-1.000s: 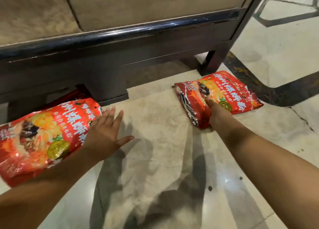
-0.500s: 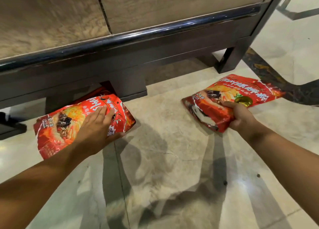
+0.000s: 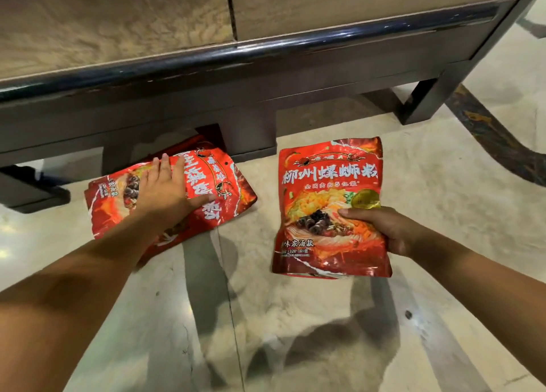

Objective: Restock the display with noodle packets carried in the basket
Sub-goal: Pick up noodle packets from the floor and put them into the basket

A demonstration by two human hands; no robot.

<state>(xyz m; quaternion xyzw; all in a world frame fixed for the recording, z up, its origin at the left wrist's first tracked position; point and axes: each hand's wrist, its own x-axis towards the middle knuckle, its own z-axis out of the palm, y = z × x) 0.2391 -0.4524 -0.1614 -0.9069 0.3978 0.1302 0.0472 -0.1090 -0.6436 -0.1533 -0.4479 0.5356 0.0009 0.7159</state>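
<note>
- My left hand (image 3: 165,196): fingers straight and spread, palm laid flat on a packet; nothing grasped.
- Left noodle packet (image 3: 218,184): red, lying face up on the floor under that palm, turned slantwise, its top end just beside the foot of the stand. Another red edge shows beneath it.
- My right hand (image 3: 381,229): thumb across the front, fingers curled behind, grasping a second packet at its lower right edge.
- Right noodle packet (image 3: 328,184): red, upright, print facing me, well apart from the left one. Whether its bottom edge touches the floor I cannot tell.
- Floor (image 3: 295,332): pale polished stone.
- Stand (image 3: 266,96): dark base with a glossy rail (image 3: 266,47) and wood-look panels above.
</note>
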